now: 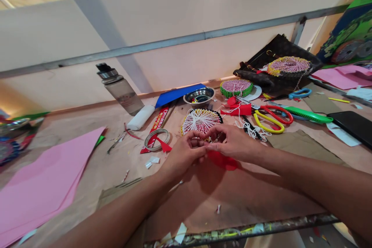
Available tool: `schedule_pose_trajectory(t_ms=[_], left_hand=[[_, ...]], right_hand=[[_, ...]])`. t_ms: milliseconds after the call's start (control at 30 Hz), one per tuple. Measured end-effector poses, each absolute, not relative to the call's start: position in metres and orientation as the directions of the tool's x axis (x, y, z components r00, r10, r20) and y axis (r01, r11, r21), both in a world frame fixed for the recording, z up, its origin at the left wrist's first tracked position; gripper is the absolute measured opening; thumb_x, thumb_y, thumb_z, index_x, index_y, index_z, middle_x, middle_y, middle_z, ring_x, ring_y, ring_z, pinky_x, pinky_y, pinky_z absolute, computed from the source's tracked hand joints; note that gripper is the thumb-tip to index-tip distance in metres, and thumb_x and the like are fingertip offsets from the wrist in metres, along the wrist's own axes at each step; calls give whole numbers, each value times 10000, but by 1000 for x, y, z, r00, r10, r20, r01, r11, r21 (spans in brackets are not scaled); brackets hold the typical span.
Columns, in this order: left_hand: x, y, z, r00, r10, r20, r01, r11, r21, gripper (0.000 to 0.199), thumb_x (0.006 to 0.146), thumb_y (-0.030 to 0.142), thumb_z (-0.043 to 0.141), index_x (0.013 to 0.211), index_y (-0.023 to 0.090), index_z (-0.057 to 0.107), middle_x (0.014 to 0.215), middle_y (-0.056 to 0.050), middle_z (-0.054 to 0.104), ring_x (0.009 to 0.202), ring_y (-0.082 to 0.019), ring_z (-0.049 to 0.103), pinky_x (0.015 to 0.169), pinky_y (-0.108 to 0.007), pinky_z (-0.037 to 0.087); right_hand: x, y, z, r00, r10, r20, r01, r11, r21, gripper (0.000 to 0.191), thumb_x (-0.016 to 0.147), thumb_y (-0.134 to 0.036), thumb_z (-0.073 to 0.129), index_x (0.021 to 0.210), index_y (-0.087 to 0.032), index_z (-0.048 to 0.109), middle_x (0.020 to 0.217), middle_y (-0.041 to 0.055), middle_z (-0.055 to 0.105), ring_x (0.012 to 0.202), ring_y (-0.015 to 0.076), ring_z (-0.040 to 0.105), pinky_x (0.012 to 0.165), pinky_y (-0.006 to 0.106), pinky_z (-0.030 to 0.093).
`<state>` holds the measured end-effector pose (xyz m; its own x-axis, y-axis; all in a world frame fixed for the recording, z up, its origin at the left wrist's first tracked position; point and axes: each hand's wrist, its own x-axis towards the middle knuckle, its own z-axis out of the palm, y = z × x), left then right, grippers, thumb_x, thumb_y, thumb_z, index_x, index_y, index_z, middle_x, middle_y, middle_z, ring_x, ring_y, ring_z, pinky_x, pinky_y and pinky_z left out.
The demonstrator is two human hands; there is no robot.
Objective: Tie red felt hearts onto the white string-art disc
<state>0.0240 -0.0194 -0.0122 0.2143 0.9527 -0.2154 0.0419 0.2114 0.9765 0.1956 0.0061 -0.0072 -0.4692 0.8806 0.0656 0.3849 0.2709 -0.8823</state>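
Note:
My left hand (187,149) and my right hand (232,141) meet above the near part of the table, thumbs and fingertips pinched together. From under the right thumb a piece of red sheet material (222,161) sticks out, with its upper edge in that hand's pinch. Whatever the left fingertips grip is hidden between them. Just beyond the hands lies a round piece wound with white and red string (200,120), its rim yellow and black. Left of the hands, a red scrap (165,145) lies against a roll of tape (151,140).
Behind stand a water bottle (122,91) and a metal bowl (200,96). Scissors with yellow handles (269,126), a green cutter (309,115) and a phone (353,124) lie right. Pink sheets (49,186) cover the left. A brown bag (261,77) leans at the wall.

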Motion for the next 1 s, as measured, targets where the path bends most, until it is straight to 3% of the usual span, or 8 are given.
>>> schedule_pose_trajectory(t_ms=[200, 433, 667, 900, 1000], left_hand=[[25, -21, -10, 165, 958, -235, 79, 225, 971, 327, 667, 256, 730, 881, 168, 499, 575, 49, 559, 404, -57, 467, 367, -148, 302], [23, -21, -11, 183, 946, -267, 134, 245, 960, 247, 719, 265, 676, 881, 157, 524, 521, 35, 544, 404, -63, 447, 349, -138, 256], [25, -23, -10, 202, 943, -264, 150, 236, 960, 224, 716, 252, 667, 875, 148, 548, 508, 49, 511, 411, -58, 432, 374, -144, 288], [25, -21, -12, 191, 953, -234, 161, 205, 965, 282, 664, 256, 703, 865, 160, 530, 571, 45, 535, 439, -70, 464, 421, -175, 328], [26, -20, -13, 192, 951, -241, 143, 216, 966, 316, 633, 274, 725, 850, 160, 526, 621, 28, 563, 463, -73, 477, 440, -182, 339]], right_hand=[[199, 7, -11, -478, 875, 72, 409, 294, -864, 58, 771, -190, 550, 775, -170, 604, 641, -13, 592, 567, 82, 494, 535, 215, 355], [199, 7, -7, -462, 877, 132, 485, 375, -790, 43, 768, -184, 540, 805, -172, 557, 748, 3, 604, 675, 101, 502, 590, 222, 362], [201, 11, -5, -483, 870, 103, 464, 354, -812, 178, 699, -92, 481, 816, -174, 588, 762, -4, 618, 675, 97, 523, 590, 216, 379], [202, 9, -2, -500, 866, 24, 522, 323, -789, 146, 746, -262, 579, 849, -176, 635, 776, 29, 648, 676, 124, 547, 598, 244, 403], [203, 9, -6, -517, 853, 71, 493, 365, -789, 82, 716, -189, 591, 771, -175, 650, 752, 24, 649, 680, 124, 554, 604, 236, 405]])
